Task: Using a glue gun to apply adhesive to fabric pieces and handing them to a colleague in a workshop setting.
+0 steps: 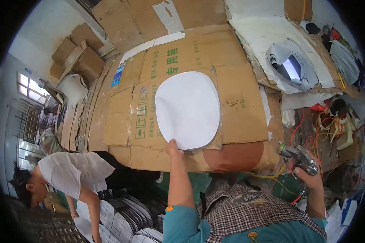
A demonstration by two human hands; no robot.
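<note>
My left hand (174,149) pinches the near edge of a white oval sheet (188,109) between thumb and fingers. A second white edge shows along its right side, so at least two sheets seem stacked. They lie on the cardboard-covered table (239,117). Off to the right, beyond the table's near corner, my right hand (306,173) is wrapped round the handle of a silver spray gun (297,156). Its nozzle points up and left, away from the sheets. A yellow hose (267,176) runs close by the gun; where it joins is hidden.
At lower left a co-worker (73,174) bends over wire racks (121,218) holding white ovals. A phone (291,69) sits in a curled grey-white holder (308,75) at back right. Orange hoses (312,139) tangle at the right. Cardboard boxes (87,62) stand at far left.
</note>
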